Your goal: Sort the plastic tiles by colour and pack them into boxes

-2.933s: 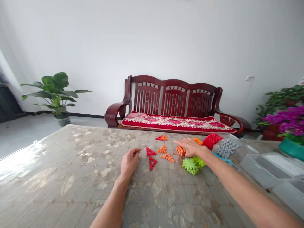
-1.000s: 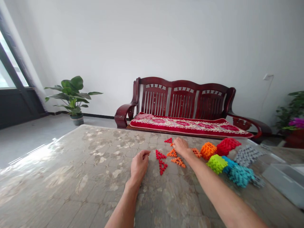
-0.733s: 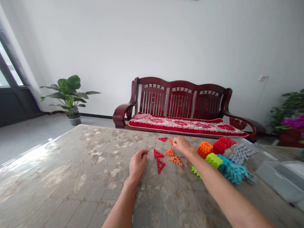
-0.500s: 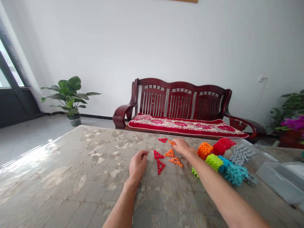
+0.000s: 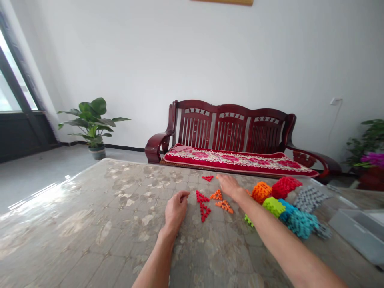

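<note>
Covering most of a small orange piece point(image 5: 217, 177), the right hand point(image 5: 228, 185) bends low over the table point(image 5: 126, 224); whether its fingers grip that piece or only touch it, I cannot tell. The left hand point(image 5: 176, 208) rests with fingers loosely curled inward, its palm hidden, so I cannot tell whether it holds anything. Between the hands lie the red triangles point(image 5: 204, 211), the orange triangle point(image 5: 216, 195) and the orange arched piece point(image 5: 224, 206); a red piece point(image 5: 207, 178) lies beyond them. The right forearm partly hides a green piece point(image 5: 249, 221) near the colourful pile point(image 5: 303, 224). The plastic box point(image 5: 355, 230) and purple flowers point(image 5: 373, 159) are cut off by the view's edge. Glare whitens the patterned tabletop's far left side. Behind stand a red-cushioned wooden bench point(image 5: 229, 132) and a potted plant point(image 5: 97, 152).
</note>
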Tool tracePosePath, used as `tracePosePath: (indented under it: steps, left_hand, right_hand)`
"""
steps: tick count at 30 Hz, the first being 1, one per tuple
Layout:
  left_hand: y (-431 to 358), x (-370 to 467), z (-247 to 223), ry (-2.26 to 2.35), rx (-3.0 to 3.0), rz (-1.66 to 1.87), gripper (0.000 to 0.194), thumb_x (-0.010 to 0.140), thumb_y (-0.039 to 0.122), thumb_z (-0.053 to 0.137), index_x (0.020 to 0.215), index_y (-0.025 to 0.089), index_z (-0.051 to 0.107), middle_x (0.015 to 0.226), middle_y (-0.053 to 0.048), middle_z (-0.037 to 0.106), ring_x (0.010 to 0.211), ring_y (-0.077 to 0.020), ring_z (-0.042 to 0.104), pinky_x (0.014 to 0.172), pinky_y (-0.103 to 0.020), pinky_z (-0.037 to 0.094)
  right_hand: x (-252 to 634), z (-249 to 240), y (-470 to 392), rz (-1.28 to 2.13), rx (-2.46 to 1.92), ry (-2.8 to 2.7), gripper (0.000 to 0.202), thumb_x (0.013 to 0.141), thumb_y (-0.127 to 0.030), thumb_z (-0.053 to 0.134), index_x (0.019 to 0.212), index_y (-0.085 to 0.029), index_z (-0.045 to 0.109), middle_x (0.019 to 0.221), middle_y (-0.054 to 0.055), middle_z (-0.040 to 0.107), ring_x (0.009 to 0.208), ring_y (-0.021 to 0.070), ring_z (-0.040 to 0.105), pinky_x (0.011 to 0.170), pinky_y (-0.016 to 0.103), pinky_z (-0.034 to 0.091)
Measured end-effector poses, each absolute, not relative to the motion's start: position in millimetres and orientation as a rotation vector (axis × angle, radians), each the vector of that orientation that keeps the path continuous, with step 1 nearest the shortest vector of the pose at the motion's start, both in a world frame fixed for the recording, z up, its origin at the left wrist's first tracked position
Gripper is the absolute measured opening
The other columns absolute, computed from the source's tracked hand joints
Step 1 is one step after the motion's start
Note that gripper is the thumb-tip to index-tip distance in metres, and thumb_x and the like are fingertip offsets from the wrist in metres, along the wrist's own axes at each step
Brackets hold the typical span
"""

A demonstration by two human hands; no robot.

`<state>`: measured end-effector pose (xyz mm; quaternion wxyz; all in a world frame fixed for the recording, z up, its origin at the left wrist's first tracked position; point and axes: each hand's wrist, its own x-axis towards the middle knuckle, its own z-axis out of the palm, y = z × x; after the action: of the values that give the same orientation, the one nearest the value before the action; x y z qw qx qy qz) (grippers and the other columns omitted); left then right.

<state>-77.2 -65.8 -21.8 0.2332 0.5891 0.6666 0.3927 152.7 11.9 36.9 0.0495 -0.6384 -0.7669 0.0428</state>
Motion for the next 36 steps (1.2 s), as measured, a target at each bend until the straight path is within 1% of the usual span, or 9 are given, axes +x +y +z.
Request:
tracePosePath:
  steps: [2, 5, 9, 12, 15, 17, 24, 30, 36]
  left_hand:
    - [-65.7, -77.2, -22.1, 1.828, 1.619, 1.082, 0.028, 0.083, 0.017, 0.051, 0.1, 0.022, 0.072, 0.098, -0.002, 0.076, 0.093, -0.0162, 0.068, 0.078, -0.022, 0.046]
    - [-66.4, -76.9, -21.5, 1.829, 1.617, 1.074, 0.028, 0.084, 0.018, 0.05, 0.102, 0.022, 0.072, 0.1, -0.002, 0.076, 0.093, -0.0166, 0.068, 0.079, -0.023, 0.047]
    - [-67.3, -77.1, -20.5, 1.832, 1.622, 1.059, 0.028, 0.084, 0.018, 0.05, 0.101, 0.022, 0.072, 0.099, -0.002, 0.076, 0.093, -0.0166, 0.068, 0.081, -0.023, 0.047]
    - [-66.3, -77.5, -22.0, 1.833, 1.638, 1.064, 0.027, 0.084, 0.019, 0.051, 0.101, 0.022, 0.072, 0.098, -0.002, 0.076, 0.092, -0.0164, 0.068, 0.079, -0.023, 0.047]
    - [-64.7, -78.0, -24.9, 1.819, 1.655, 1.08, 0.026, 0.084, 0.018, 0.051, 0.1, 0.022, 0.071, 0.099, -0.002, 0.076, 0.092, -0.0159, 0.068, 0.079, -0.022, 0.046]
    - [-64.0, -78.3, -26.2, 1.816, 1.659, 1.084, 0.027, 0.084, 0.019, 0.051, 0.1, 0.022, 0.071, 0.1, -0.002, 0.076, 0.092, -0.0159, 0.068, 0.08, -0.022, 0.046]
    - [-67.3, -77.7, -21.1, 1.856, 1.693, 1.042, 0.029, 0.083, 0.017, 0.05, 0.102, 0.022, 0.071, 0.1, -0.002, 0.076, 0.095, -0.017, 0.068, 0.081, -0.022, 0.047]
    - [-68.2, -77.4, -19.2, 1.878, 1.731, 0.997, 0.03, 0.083, 0.018, 0.049, 0.103, 0.022, 0.071, 0.102, -0.002, 0.076, 0.097, -0.0181, 0.068, 0.082, -0.024, 0.047]
    - [-67.1, -78.3, -21.2, 1.885, 1.742, 0.989, 0.028, 0.084, 0.02, 0.049, 0.102, 0.022, 0.071, 0.103, -0.002, 0.076, 0.097, -0.0182, 0.068, 0.084, -0.024, 0.047]
  right_hand:
    - [153.8, 43.3, 5.9, 0.212, -1.895, -2.283, 0.037, 0.086, -0.008, 0.043, 0.118, -0.016, 0.059, 0.109, 0.013, 0.069, 0.101, 0.022, 0.064, 0.082, 0.029, 0.046]
    - [155.0, 42.4, -11.5, 0.447, -1.827, -2.217, 0.035, 0.084, -0.01, 0.042, 0.111, -0.019, 0.062, 0.093, 0.003, 0.072, 0.079, 0.0133, 0.067, 0.065, 0.019, 0.046]
    - [157.0, 20.2, -45.3, 0.955, -1.675, -2.046, 0.044, 0.08, -0.012, 0.046, 0.121, -0.02, 0.061, 0.085, 0.0, 0.071, 0.065, 0.0107, 0.064, 0.056, 0.018, 0.044]
    - [158.9, 4.2, -71.3, 0.716, -1.641, -2.108, 0.041, 0.079, -0.014, 0.053, 0.117, -0.022, 0.066, 0.096, 0.003, 0.072, 0.084, 0.0155, 0.066, 0.072, 0.024, 0.048]
    - [160.7, -0.4, -94.2, 0.345, -1.614, -2.136, 0.04, 0.08, -0.012, 0.052, 0.115, -0.023, 0.068, 0.11, 0.005, 0.069, 0.105, 0.018, 0.061, 0.092, 0.028, 0.043]
    - [162.5, 1.5, -106.5, 0.271, -1.607, -2.122, 0.042, 0.08, -0.01, 0.051, 0.116, -0.023, 0.068, 0.113, 0.006, 0.068, 0.108, 0.0176, 0.059, 0.096, 0.028, 0.041]
    - [169.1, 6.0, -126.7, 0.209, -1.751, -2.218, 0.026, 0.076, -0.016, 0.061, 0.098, -0.022, 0.072, 0.101, 0.005, 0.07, 0.101, 0.0203, 0.06, 0.088, 0.027, 0.043]
    - [163.7, -2.5, -128.9, 0.115, -1.749, -2.282, 0.04, 0.079, -0.007, 0.048, 0.112, -0.02, 0.066, 0.105, 0.007, 0.07, 0.1, 0.0193, 0.063, 0.087, 0.027, 0.043]
    - [178.3, 19.4, -119.0, 0.09, -1.809, -2.046, 0.04, 0.078, -0.009, 0.051, 0.114, -0.021, 0.063, 0.09, 0.003, 0.072, 0.086, 0.0162, 0.065, 0.075, 0.023, 0.042]
